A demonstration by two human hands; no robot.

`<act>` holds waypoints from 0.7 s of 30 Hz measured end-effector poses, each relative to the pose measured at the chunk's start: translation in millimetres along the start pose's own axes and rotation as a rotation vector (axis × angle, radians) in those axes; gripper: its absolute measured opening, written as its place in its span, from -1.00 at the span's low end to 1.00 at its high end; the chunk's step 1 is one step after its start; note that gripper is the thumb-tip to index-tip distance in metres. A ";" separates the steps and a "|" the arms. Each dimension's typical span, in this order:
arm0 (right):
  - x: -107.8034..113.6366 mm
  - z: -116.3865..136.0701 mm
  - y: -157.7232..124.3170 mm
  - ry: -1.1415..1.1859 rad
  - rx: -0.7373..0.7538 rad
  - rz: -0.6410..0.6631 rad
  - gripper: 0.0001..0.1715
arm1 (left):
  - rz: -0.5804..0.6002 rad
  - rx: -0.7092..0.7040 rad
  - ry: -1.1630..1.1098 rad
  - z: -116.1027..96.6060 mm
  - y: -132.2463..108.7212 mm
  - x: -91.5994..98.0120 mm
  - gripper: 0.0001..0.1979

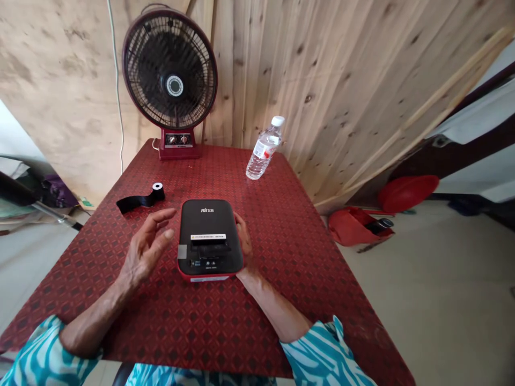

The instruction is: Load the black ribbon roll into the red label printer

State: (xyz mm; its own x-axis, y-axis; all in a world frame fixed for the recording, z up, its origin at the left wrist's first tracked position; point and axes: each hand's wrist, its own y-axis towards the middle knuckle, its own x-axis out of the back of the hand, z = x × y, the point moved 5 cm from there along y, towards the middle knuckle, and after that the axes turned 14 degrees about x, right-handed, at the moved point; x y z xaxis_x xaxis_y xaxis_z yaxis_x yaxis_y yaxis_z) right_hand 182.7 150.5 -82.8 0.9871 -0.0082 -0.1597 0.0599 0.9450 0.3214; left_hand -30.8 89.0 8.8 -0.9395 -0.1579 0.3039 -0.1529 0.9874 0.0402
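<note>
A black thermal printer (208,225) with a red lower edge is in front of me, its lid down and its paper slot and small buttons facing up. My right hand (244,242) grips its right side; the printer partly hides the fingers. To the left, my left hand (149,244) is held apart from the printer, thumb and fingers spread, with nothing in it. Beyond that hand, a small roll of black paper (158,191) stands on end, its loose strip trailing to the left.
The table (265,316) has a red patterned cover. At its back stand a dark red fan (181,146) and a clear plastic bottle (263,153) with a white cap. A wooden wall (306,64) rises behind. Red plastic containers (350,225) lie on the floor at right.
</note>
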 end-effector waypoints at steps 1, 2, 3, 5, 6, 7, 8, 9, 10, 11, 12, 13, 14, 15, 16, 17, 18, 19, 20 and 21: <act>-0.4 0.8 0.1 0.013 -0.011 -0.006 -0.44 | 0.011 0.091 -0.071 8.1 4.3 1.1 -0.57; -0.6 1.8 0.2 0.023 -0.016 -0.014 -0.45 | 0.043 0.163 -0.124 14.9 7.5 0.4 -0.54; -0.6 2.9 0.3 0.029 -0.018 -0.021 -0.46 | 0.092 0.212 -0.158 19.9 9.7 -1.7 -0.51; -0.7 5.2 0.5 0.033 -0.014 -0.025 -0.48 | 0.221 0.255 -0.189 24.1 10.6 -8.1 -0.43; -1.0 6.1 0.4 0.032 -0.014 -0.021 -0.49 | 0.281 0.260 -0.198 24.1 9.8 -11.1 -0.39; -1.1 6.9 0.4 0.028 -0.013 -0.017 -0.49 | 0.328 0.259 -0.208 23.3 8.7 -13.4 -0.36; -1.1 7.5 0.3 0.022 -0.014 -0.014 -0.49 | 0.357 0.257 -0.222 22.2 7.5 -14.8 -0.34; -1.0 7.9 0.1 0.018 -0.017 -0.015 -0.49 | 0.370 0.260 -0.236 21.4 6.5 -15.4 -0.32; -0.8 8.1 -0.1 0.017 -0.022 -0.017 -0.49 | 0.374 0.271 -0.251 21.2 5.9 -15.5 -0.31; -0.6 8.1 -0.3 0.020 -0.028 -0.021 -0.49 | 0.371 0.284 -0.263 21.6 5.6 -15.3 -0.30; -0.5 8.0 -0.5 0.023 -0.032 -0.021 -0.49 | 0.369 0.294 -0.271 22.2 5.7 -15.0 -0.29; -0.6 8.0 -0.5 0.026 -0.031 -0.018 -0.50 | 0.364 0.299 -0.272 23.1 6.0 -14.5 -0.28; -0.7 7.9 -0.4 0.027 -0.025 -0.014 -0.50 | 0.360 0.302 -0.266 24.3 6.5 -14.0 -0.27; -0.8 7.5 -0.3 0.027 -0.017 -0.013 -0.51 | 0.358 0.303 -0.253 25.6 7.0 -13.7 -0.26; -1.1 6.8 -0.2 0.029 -0.008 -0.011 -0.51 | 0.360 0.302 -0.237 26.9 7.4 -13.6 -0.26; -1.4 5.8 0.0 0.033 0.002 -0.013 -0.51 | 0.365 0.300 -0.220 28.0 7.6 -13.6 -0.25; -1.6 4.5 0.2 0.035 0.010 -0.018 -0.50 | 0.373 0.300 -0.206 29.1 7.7 -13.9 -0.25; -1.7 3.1 0.4 0.033 0.015 -0.025 -0.49 | 0.378 0.300 -0.199 29.8 7.5 -14.1 -0.25; -1.8 1.9 0.6 0.027 0.016 -0.032 -0.48 | 0.381 0.302 -0.196 30.2 7.2 -14.4 -0.24; -1.7 1.2 0.8 0.017 0.017 -0.038 -0.48 | 0.377 0.308 -0.193 30.4 6.8 -14.5 -0.24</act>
State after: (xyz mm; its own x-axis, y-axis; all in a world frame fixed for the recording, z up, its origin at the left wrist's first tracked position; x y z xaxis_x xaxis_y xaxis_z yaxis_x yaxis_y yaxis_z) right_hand 181.2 150.9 -81.1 0.9814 -0.0383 -0.1880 0.1000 0.9384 0.3307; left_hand -27.6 97.7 -24.3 -0.9816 0.1810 0.0608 0.1516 0.9322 -0.3287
